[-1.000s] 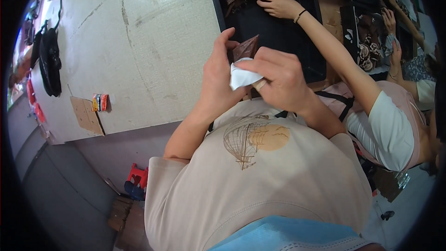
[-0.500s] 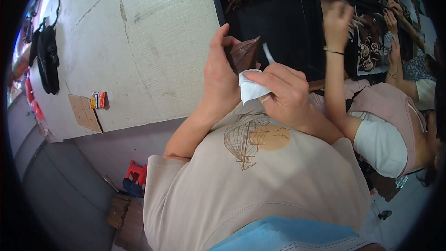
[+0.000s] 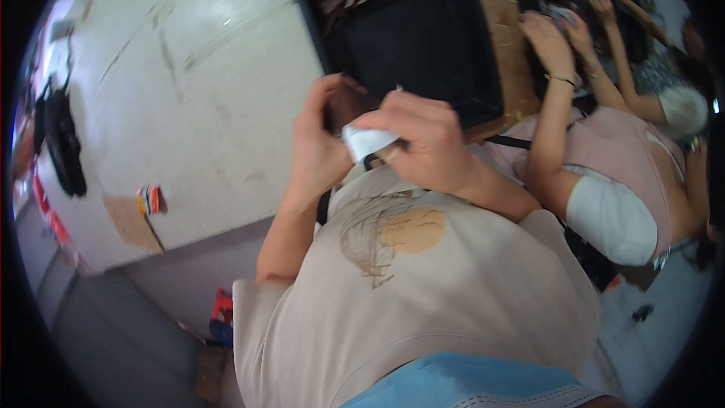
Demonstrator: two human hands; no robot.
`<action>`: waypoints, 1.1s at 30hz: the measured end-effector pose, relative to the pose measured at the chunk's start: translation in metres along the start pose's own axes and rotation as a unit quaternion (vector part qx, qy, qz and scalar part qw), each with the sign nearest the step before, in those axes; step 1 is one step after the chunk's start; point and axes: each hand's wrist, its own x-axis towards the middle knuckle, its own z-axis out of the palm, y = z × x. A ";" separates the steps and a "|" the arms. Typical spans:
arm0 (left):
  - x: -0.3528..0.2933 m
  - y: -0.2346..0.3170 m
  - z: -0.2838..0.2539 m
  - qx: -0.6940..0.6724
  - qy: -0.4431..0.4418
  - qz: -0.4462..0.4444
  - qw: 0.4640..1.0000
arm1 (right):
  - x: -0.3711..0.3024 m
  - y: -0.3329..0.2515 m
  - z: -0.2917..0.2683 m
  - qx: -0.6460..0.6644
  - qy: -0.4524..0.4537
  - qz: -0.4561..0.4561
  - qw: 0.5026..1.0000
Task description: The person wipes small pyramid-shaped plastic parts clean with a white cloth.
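In front of my chest, my left hand (image 3: 313,143) is closed around a dark brown piece (image 3: 345,109) with a smooth surface, mostly covered by my fingers. My right hand (image 3: 427,140) pinches a folded white cloth (image 3: 365,142) and presses it near the lower edge of that piece. Both hands are close together, just off the near edge of the black tray (image 3: 400,45). Something thin and pale shows under the right fingers; blur hides what it is.
A worn white table (image 3: 226,106) spreads to the left. On it lie a black bag (image 3: 64,140), a piece of cardboard (image 3: 130,223) and a small orange packet (image 3: 149,200). Brown pieces sit at the tray's far end. At right, a co-worker's hand (image 3: 547,38) works beside another person.
The view has shifted, so the table and tray sit differently. My hands have drawn together, and the brown piece is turned and more hidden. The co-worker's arm has moved.
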 end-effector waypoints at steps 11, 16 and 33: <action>-0.009 0.011 -0.014 -0.100 -0.066 -0.109 0.987 | 0.000 0.000 -0.007 0.045 -0.009 0.067 0.997; -0.006 0.020 0.008 0.176 0.026 0.032 0.983 | 0.001 -0.003 0.007 -0.014 0.012 -0.015 1.000; -0.008 0.025 0.016 0.218 0.069 0.068 0.971 | -0.014 0.008 -0.007 -0.014 0.015 -0.029 0.999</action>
